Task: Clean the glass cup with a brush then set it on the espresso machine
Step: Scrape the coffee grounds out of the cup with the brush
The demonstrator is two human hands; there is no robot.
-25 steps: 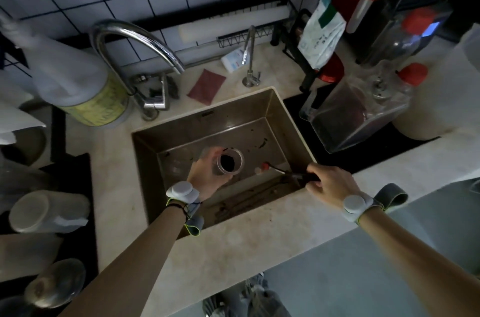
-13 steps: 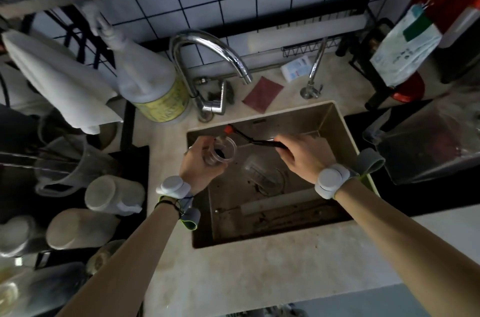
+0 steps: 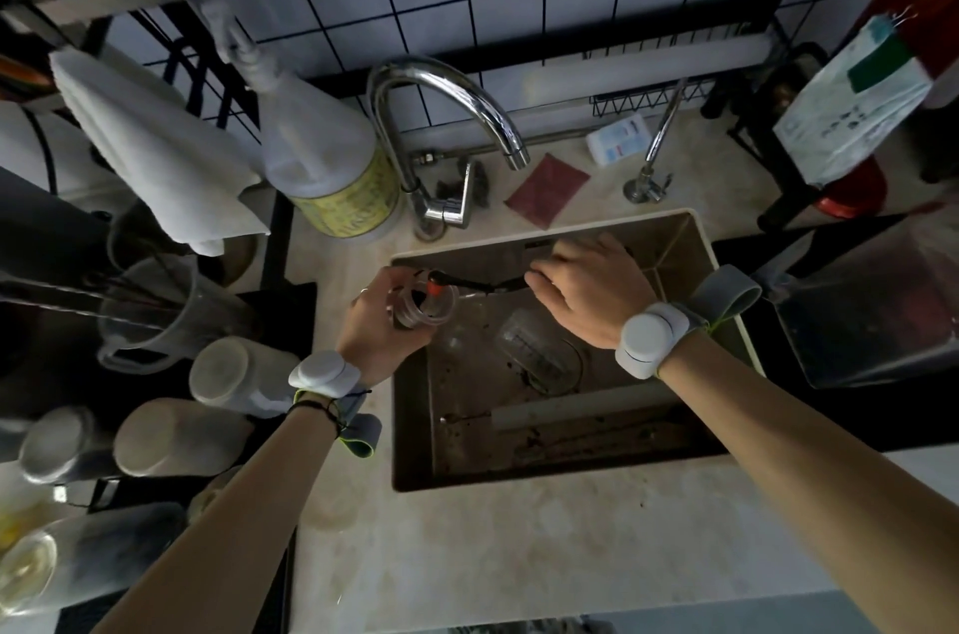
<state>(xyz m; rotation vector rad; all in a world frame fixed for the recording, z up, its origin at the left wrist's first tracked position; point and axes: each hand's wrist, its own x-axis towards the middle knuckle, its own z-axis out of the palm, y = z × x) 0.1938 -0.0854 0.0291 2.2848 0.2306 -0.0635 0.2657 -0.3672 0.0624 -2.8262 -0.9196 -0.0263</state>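
Observation:
My left hand [image 3: 381, 322] grips a small clear glass cup [image 3: 423, 309] over the left edge of the sink [image 3: 571, 470], its mouth tilted toward the right. My right hand [image 3: 586, 293] holds a thin dark brush [image 3: 480, 283] by the handle. The brush's red tip sits at the cup's mouth. Both hands hover just below the chrome faucet [image 3: 446, 114]. The espresso machine is not in view that I can tell.
Another clear glass [image 3: 534, 348] lies in the sink basin. A spray bottle with a yellow label [image 3: 332, 166] stands left of the faucet. Upturned cups [image 3: 228, 376] and a clear jug [image 3: 155, 317] fill the left counter. A dark red cloth [image 3: 547, 187] lies behind the sink.
My view has swung left and the hands rose from the basin. The brush came up from the sink bottom and its red tip now meets the cup's mouth.

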